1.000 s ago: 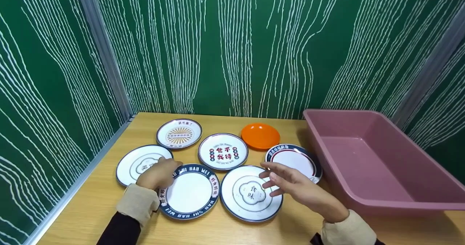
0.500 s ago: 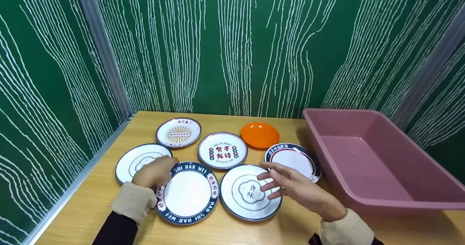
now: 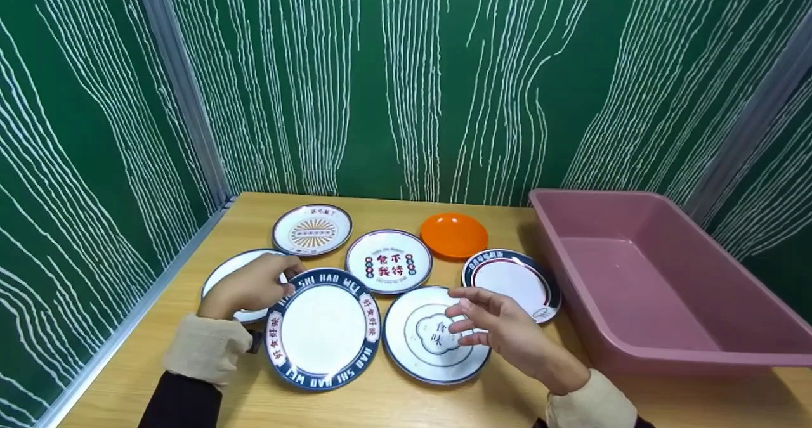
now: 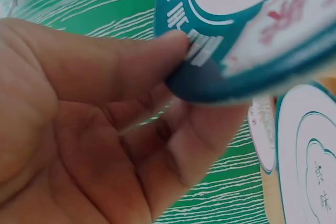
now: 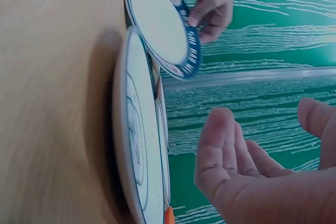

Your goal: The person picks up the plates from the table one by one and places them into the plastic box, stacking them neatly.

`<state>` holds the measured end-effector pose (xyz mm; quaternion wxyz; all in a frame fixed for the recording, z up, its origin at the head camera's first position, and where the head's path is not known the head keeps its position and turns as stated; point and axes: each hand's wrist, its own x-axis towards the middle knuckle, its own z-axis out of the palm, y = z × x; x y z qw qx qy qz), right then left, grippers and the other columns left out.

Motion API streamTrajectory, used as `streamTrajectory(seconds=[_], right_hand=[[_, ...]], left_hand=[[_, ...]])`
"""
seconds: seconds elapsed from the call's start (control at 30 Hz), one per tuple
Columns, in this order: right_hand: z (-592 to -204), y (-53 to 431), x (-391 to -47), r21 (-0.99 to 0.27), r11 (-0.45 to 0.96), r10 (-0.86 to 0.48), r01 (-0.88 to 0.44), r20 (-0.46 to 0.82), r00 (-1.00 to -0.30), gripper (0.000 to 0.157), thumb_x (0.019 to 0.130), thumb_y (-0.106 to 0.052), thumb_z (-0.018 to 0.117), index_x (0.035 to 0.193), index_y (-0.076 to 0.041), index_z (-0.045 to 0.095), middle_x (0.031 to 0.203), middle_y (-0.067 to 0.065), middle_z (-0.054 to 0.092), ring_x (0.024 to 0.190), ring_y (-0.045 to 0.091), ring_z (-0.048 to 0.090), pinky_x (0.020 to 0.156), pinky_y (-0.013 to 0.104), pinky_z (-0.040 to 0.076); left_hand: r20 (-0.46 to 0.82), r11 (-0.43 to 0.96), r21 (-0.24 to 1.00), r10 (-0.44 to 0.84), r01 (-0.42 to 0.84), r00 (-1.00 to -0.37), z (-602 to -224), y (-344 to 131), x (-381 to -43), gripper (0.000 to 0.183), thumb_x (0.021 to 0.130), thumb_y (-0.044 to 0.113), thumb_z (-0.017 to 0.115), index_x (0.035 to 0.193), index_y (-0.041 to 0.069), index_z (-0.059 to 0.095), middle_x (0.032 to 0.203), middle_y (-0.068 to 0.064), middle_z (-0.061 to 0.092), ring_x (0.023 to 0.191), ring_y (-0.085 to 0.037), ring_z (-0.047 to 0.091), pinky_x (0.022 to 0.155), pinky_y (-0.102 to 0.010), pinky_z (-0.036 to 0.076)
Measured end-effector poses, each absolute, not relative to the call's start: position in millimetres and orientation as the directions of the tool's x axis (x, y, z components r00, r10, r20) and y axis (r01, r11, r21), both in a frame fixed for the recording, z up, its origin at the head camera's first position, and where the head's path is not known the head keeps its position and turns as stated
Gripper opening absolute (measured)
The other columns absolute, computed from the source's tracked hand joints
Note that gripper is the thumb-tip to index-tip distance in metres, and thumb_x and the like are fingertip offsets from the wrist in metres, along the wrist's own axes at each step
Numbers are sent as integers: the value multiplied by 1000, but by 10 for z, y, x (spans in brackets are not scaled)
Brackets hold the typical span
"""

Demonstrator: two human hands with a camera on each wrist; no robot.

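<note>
My left hand (image 3: 254,283) pinches the upper left rim of a white plate with a blue lettered border (image 3: 325,330). Thumb above and fingers below grip that rim in the left wrist view, where the plate (image 4: 210,77) is tilted. The right wrist view shows its far side raised off the table. Over the right edge of a white plate with a flower-shaped emblem (image 3: 419,352) hovers my right hand (image 3: 507,333), fingers loosely spread and holding nothing. Another white plate (image 3: 231,269) lies partly hidden behind my left hand.
Farther back on the wooden table (image 3: 406,409) lie a sunburst plate (image 3: 312,230), a plate with red characters (image 3: 388,262) and an orange plate (image 3: 454,236). A dark-rimmed plate (image 3: 507,282) sits beside a large pink tub (image 3: 634,288) on the right. Green walls enclose the table.
My left hand has drawn the blue-bordered plate slightly left and lifted its far edge, tilting it. My right hand has barely moved.
</note>
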<state>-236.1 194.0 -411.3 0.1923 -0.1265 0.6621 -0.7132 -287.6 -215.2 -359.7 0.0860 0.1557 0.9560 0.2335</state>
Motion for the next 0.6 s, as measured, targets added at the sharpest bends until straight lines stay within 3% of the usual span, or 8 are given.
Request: streamTrajectory(seconds=[0.4,0.6], right_hand=[[-4166,1773,-2270,-982,-156,-386,108,-41,-922,50,101,-16,66,142,7,48,126,19,61,107,27,66,94,36,59],[-4177,1734,-2226,-969,-220,-400,113,-16,-916,50,102,-13,64,143,8,46,124,15,62,108,26,65,98,37,58]], left_hand=[[66,715,631,339,303,-938,-3474,-2242,-2800,29,100,3,59,129,-1,62,117,-14,66,96,-25,60,81,-38,56],[129,580,760,310,294,-942,-3507,-1997,-2803,26,101,2,59,127,0,62,119,-15,65,103,-28,63,86,-37,60]])
